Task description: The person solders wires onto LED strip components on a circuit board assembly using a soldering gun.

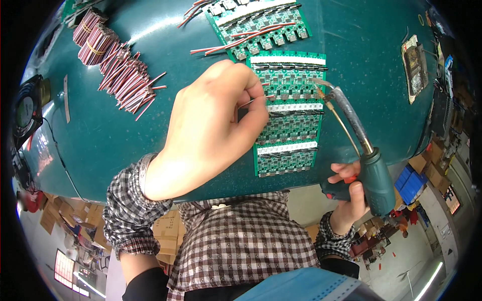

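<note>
My left hand (pixel 208 120) is closed in a pinch on thin red and white wires (pixel 270 97), whose ends reach over the green circuit board panel (pixel 288 135). Most of their length is hidden by the fingers. At the right, my right hand (pixel 349 203) grips a soldering gun (pixel 377 183) with a dark green handle and a red trigger. Its metal barrel slants up and left, and the bent tip is over the panel's right part, close to the brass-coloured solder feed tube (pixel 346 128). Rows of small boards with white strips and black parts make up the panel.
A second green panel (pixel 261 27) with loose red and white wires lies at the far side. Bundled wires (pixel 125 75) are heaped at the left on the green mat (pixel 165 45). A worn metal holder (pixel 414 70) stands far right; a black fan-like device (pixel 27 108) sits far left.
</note>
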A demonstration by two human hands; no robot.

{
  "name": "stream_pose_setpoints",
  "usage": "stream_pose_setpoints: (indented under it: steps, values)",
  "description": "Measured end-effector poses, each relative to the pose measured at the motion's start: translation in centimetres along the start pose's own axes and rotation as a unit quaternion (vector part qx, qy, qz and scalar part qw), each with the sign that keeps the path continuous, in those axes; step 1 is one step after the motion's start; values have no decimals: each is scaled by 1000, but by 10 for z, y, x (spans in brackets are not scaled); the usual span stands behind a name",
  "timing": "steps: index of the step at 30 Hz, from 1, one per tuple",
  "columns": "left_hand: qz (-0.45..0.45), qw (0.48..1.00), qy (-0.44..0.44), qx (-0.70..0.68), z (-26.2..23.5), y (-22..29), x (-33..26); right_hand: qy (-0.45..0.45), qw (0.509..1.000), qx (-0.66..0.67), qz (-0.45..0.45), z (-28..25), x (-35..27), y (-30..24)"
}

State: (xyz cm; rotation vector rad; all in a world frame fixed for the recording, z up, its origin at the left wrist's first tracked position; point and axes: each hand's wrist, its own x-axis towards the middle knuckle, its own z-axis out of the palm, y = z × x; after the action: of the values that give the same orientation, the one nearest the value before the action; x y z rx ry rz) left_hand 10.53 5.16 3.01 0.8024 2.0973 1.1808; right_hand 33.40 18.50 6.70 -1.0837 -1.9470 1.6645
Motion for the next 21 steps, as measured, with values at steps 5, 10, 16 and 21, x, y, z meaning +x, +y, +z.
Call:
stream_pose_setpoints:
  steps: [5,10,16,21]
  values:
    - [31,999,-7,-36,-4,1,-2,86,994,20,-58,-26,-2,-3]
    - [15,1000,2,13,-24,-25,-25,269,943,37,-190,-42,5,-5]
    - [-19,1000,-11,-1,-5,9,-8,362,896,-139,-217,-90,73,6]
    - [-18,1000,3,-17,-3,10,-6,331,924,-145,-123,-94,83,2]
